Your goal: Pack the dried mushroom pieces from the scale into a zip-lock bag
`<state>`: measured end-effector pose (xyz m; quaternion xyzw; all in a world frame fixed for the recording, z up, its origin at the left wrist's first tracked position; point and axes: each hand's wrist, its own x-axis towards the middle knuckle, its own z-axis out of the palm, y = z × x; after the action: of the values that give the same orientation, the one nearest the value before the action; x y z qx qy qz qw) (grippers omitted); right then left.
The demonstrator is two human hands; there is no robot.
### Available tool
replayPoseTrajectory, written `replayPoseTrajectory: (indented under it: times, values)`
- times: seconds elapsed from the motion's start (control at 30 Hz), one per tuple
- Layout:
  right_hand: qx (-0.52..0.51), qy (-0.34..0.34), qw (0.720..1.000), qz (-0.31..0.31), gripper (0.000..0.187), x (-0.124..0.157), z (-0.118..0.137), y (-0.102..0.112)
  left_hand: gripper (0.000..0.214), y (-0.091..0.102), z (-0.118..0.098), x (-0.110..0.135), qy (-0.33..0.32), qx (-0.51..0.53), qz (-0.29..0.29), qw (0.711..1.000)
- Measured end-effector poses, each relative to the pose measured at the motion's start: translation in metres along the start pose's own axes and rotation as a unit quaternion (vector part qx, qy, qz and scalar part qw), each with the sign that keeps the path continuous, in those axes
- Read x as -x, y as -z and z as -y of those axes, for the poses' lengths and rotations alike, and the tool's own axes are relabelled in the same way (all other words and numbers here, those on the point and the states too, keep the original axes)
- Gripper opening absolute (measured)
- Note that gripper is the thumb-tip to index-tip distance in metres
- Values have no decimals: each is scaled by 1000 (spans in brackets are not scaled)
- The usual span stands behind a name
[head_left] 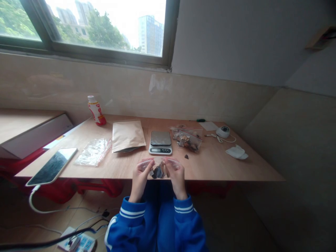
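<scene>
My left hand (140,178) and my right hand (176,176) both pinch the top corners of a clear zip bag (157,165) at the front edge of the wooden table (210,164). Dark and tan dried pieces (159,172) sit low in the bag, between my hands. Just beyond my fingers stands a digital kitchen scale (160,143) with a metal top. A small dark piece (186,156) lies loose on the wood to the right of my right hand. Further back right is another zip bag of dried pieces (187,140).
A kraft pouch (128,135) and a crumpled plastic bag (93,152) lie left of the scale, with a tablet (51,166) near the left edge. A bottle (96,111) stands at the back. A white corded device (223,132) and white tissue (236,152) lie right.
</scene>
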<state>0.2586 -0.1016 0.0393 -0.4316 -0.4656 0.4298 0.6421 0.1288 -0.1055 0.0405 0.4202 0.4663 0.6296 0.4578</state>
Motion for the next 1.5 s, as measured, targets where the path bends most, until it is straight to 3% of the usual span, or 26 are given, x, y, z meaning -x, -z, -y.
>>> replayPoseTrajectory:
  times: [0.2, 0.67, 0.83, 1.0, 1.17, 1.5]
  values:
    - [15, 8, 999, -27, 22, 0, 2, -1, 30, 4, -2, -1, 13, 13, 34, 999]
    - [45, 32, 996, -64, 21, 4, 14, -1, 32, -3, -4, 4, 4, 2, -2, 1000]
    - [28, 22, 999, -27, 21, 2, 15, 0, 33, -1, -6, 3, 21, 11, 28, 999]
    - [-15, -4, 999, 39, 21, 5, 17, 1, 27, -6, -18, 5, -4, -20, 76, 997]
    - [-57, -22, 994, 85, 20, 6, 14, 3, 24, -13, -23, 8, -21, -42, 85, 995]
    - [-4, 5, 1000, 20, 18, 4, 14, -4, 23, -16, -22, 10, -24, -40, 62, 997]
